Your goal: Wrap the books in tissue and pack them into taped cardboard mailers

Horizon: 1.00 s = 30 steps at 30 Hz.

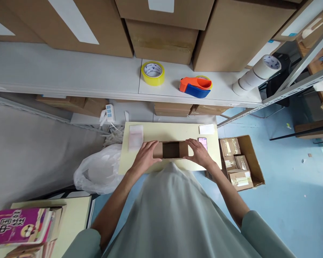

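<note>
Between my two hands a small brown cardboard box [171, 149] stands at the front of the pale yellow table [167, 130]. Its two end flaps are folded inward, and a dark gap shows between them. My left hand [148, 154] grips the left end, fingers along the far side and thumb on the near side. At the right end my right hand [198, 153] holds the box the same way. Right behind that hand lies a phone [202, 143] with a lit pink screen. The box's contents, if any, are lost in shadow.
On the shelf sit yellow tape [153, 73], an orange and blue tape dispenser [196, 87] and stacked white rolls [257, 74]. A carton [254, 163] of small parcels stands right of the table. Left are a plastic bag [99, 170] and books [20, 225]. White packets [136, 137] lie on the table.
</note>
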Tool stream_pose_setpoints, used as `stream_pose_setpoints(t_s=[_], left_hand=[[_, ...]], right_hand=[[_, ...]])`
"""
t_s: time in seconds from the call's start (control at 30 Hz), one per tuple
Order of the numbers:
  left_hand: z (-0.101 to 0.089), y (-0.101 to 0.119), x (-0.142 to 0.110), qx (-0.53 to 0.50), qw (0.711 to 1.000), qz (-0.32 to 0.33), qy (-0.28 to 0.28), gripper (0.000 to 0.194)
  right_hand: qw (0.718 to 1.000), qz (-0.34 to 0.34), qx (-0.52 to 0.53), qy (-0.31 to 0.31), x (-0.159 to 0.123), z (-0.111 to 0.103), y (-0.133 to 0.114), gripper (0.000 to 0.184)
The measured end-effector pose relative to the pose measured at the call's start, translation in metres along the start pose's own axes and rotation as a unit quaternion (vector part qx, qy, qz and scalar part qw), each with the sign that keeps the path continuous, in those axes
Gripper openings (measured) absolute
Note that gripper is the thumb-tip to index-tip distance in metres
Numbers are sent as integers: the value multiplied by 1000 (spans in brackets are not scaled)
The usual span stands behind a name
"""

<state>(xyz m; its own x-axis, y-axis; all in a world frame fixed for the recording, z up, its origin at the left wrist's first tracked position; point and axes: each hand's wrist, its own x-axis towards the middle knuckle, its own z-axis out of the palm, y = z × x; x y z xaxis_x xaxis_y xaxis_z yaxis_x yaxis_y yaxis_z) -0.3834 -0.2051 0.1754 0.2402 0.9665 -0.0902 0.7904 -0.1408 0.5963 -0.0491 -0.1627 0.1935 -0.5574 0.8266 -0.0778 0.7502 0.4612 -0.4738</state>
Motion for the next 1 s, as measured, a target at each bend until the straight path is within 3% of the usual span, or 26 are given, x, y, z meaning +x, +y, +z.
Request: stream_pose_setpoints(t_s=[0.13, 0.2, 0.4, 0.6, 0.77, 1.0], left_hand=[[15, 1, -4, -11, 999, -19, 32, 33], [24, 1, -7, -15, 998, -31, 45, 15], [36, 6, -9, -21, 996, -42, 70, 19], [25, 8, -9, -7, 999, -3, 54, 26], [24, 5, -8, 4, 1000, 19, 18, 42], [28, 5, 1, 14, 1000, 9, 19, 27]], right_hand=[[1000, 19, -15, 17, 3, 17, -4, 30], [999, 40, -17, 11, 3, 30, -6, 18], [996, 61, 0, 61, -2, 49, -9, 25], [998, 29, -40, 46, -5, 40, -15, 37], [998, 50, -28, 28, -2, 43, -13, 39], [996, 83, 3, 21, 11, 49, -3, 28]])
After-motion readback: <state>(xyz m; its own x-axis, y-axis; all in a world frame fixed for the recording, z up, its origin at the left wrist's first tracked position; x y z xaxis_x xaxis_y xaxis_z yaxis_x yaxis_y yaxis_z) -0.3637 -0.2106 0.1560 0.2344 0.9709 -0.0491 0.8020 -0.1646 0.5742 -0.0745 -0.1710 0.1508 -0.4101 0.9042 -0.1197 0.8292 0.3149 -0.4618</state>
